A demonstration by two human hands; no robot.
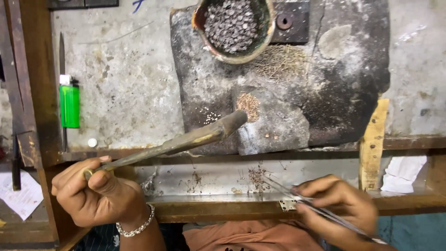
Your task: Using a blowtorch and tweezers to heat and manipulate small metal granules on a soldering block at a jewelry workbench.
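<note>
My left hand (95, 193) grips a long metal torch (186, 139) whose thick nozzle points up and right over a dark, scorched slab (320, 93). My right hand (337, 204) pinches thin metal tweezers (288, 190); their tips reach left over a shiny metal tray (213, 179) strewn with small bits of metal. Tiny pale beads (211, 116) and a patch of golden grains (248, 104) lie on the slab near the nozzle. A bracelet circles my left wrist.
A round bowl (234, 25) full of small grey metal pieces sits at the slab's top. A green lighter (69, 104) lies on the left by a wooden frame. Pale paper scraps (402, 172) rest at the right, and a wooden strip (374, 144) leans against the slab.
</note>
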